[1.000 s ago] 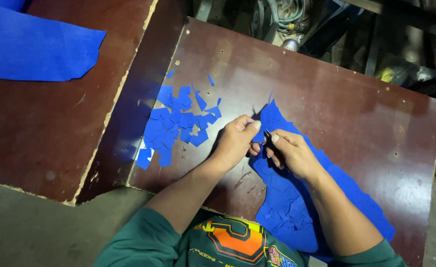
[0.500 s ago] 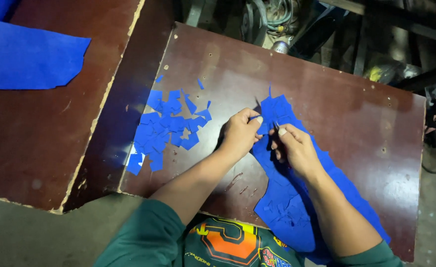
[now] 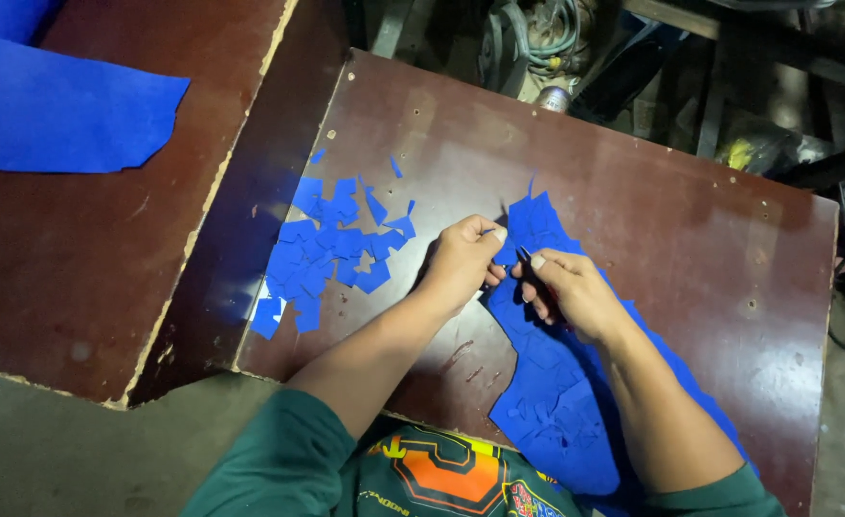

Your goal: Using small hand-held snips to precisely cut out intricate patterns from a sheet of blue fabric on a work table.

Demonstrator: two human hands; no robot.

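Hands (image 3: pixel 461 263) (image 3: pixel 575 292) pinch jagged blue sheet (image 3: pixel 556 383) — angular scraps (image 3: pixel 331 254) beside, on glossy board (image 3: pixel 671 220).

Two dark red-brown tables (image 3: pixel 633 191) stand on grey floor (image 3: pixel 39 450), machinery (image 3: pixel 537 38) behind

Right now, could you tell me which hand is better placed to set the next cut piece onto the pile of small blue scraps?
Probably the left hand: it pinches the blue sheet at its edge and lies next to the scrap pile. The right hand grips a thin dark tool and is farther away.
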